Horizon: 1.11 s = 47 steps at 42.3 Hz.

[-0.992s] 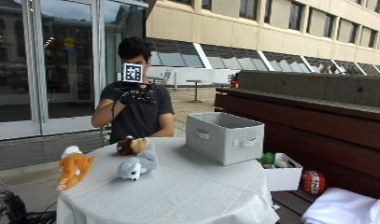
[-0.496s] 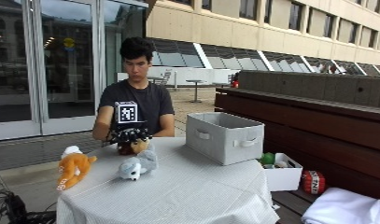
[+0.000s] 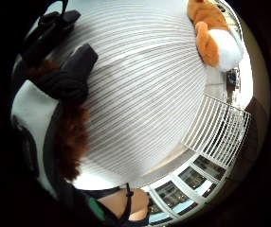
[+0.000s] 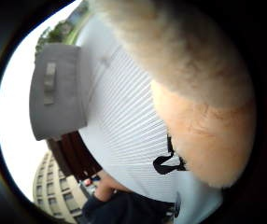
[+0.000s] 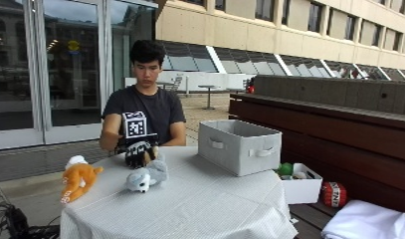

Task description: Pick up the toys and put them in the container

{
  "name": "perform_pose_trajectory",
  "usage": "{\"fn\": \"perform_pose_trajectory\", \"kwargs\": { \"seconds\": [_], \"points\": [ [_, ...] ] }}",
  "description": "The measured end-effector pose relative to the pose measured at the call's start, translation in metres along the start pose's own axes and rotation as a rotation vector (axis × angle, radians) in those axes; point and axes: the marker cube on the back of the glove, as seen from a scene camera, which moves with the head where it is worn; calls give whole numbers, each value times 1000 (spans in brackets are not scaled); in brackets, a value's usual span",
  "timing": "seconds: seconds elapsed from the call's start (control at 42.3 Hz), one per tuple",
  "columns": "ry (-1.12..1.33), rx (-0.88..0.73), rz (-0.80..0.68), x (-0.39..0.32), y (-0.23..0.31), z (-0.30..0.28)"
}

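Outside view: a person sits behind a round table [image 5: 208,209] covered with a white striped cloth, and the gloved right hand [image 5: 138,152] is down at the far edge of the tabletop, fingers curled over a brown plush toy [image 5: 151,153] that is mostly hidden under the glove. Just in front of that hand lies a grey and white plush toy [image 5: 148,178] on the cloth, and nearer the table's edge an orange and white plush fox [image 5: 78,178] lies apart from both. The grey fabric container [image 5: 239,146] stands open-topped on the other side of the table, well apart from the hand and the toys. In the little finger side palm view, black gloved fingers [image 3: 68,75] bend round reddish-brown fur close to the palm, with the fox at the far side of the striped cloth. The thumb side palm view is filled by tan fur, the grey container beyond it.
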Motion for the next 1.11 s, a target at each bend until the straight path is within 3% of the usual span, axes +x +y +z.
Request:
{"fn": "perform_pose_trajectory", "kwargs": {
  "seconds": [0.189,0.283,0.402,0.472,0.567,0.803,0.968,1.11],
  "points": [
    [55,64,-9,-1,-4,-16],
    [50,68,8,-7,-14,-52],
    [63,282,117,-29,-31,-101],
    [65,243,28,-44,-24,-140],
    [62,318,-56,-70,-27,-193],
    [82,413,-126,-153,-36,-289],
    [75,432,-202,-238,-33,-326],
    [100,433,-264,-305,-29,-322]
  ]
}}
